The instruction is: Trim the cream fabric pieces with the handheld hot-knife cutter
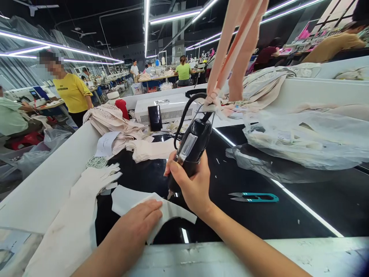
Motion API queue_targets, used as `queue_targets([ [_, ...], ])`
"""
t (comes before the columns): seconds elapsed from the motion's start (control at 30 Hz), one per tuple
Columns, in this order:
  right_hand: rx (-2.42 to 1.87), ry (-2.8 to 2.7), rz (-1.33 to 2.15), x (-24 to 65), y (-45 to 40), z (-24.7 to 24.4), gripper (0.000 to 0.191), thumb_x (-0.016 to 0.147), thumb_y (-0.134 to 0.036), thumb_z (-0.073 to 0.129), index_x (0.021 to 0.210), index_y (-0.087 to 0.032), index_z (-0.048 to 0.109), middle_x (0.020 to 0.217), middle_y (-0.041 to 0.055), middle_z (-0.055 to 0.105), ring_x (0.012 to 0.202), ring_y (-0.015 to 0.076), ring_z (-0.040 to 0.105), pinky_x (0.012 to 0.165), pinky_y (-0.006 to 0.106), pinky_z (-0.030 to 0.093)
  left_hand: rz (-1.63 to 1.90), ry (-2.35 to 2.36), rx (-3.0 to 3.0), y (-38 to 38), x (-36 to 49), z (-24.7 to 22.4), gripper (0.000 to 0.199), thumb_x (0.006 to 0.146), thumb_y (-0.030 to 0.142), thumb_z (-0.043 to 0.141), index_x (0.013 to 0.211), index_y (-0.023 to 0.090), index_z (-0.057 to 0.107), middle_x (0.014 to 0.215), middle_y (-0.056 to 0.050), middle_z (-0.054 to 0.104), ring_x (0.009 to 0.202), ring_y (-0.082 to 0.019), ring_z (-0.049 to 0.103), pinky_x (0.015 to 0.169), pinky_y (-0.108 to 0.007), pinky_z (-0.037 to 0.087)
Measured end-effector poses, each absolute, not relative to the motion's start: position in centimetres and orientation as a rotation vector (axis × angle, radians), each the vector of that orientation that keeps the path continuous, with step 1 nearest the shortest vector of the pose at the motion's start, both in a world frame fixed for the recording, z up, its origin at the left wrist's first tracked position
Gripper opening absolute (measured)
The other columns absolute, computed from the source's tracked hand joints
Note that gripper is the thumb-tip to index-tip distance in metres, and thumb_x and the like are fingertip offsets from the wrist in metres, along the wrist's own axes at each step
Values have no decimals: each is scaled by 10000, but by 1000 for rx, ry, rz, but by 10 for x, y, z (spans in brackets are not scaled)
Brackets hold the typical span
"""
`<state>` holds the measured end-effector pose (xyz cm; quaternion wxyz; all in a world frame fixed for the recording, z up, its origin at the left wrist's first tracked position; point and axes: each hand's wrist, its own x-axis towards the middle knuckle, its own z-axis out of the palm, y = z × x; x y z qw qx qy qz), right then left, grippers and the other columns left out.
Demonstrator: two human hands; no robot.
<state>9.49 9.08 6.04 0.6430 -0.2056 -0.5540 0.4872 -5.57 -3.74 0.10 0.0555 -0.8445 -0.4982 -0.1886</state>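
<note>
My right hand point(194, 184) is wrapped round a black handheld tool point(191, 144) with a silver switch plate, its narrow tip pointing down at a white fabric piece point(129, 198). A dark cable and pink fabric strips point(236, 50) rise from the tool's top. Flat on the white piece lies my left hand point(140, 221), fingers extended, left of the tip. The curved piece rests on a glossy black surface point(219, 215). Whether the tip touches the cloth I cannot tell.
Teal thread snips point(255, 197) lie to the right. Beyond them is a clear plastic bag point(305, 142) of cloth. Pale fabric stacks point(72, 215) line the left side. A phone point(155, 118) leans on a white box point(170, 107). A person in yellow point(72, 90) stands at left.
</note>
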Motion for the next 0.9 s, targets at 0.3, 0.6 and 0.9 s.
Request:
queue_targets([
  [0.3, -395, -1206, 1185, 121, 82, 70, 265, 844, -263, 761, 955, -263, 520, 740, -69, 645, 539, 113, 596, 514, 256, 534, -388, -1696, -2452, -24, -43, 4, 320, 969, 76, 600, 1266, 190, 627, 1266, -114, 705, 1105, -276, 723, 907, -442, 666],
  [0.6, -362, -1217, 1201, 136, 68, 62, 248, 860, -242, 759, 976, -267, 541, 771, -51, 663, 568, 124, 620, 545, 266, 556, -257, -1791, -2223, -17, -22, 1, 258, 1001, 174, 620, 1256, 138, 631, 1060, -98, 669, 879, -264, 696, 735, -418, 650],
  [0.9, -419, -1219, 1202, 134, 67, 54, 261, 828, -250, 768, 949, -256, 536, 762, -53, 661, 555, 121, 630, 551, 270, 571, -236, -1808, -2178, -21, -20, 1, 244, 1023, 179, 549, 1256, 171, 621, 1037, -65, 645, 818, -233, 691, 664, -361, 608],
])
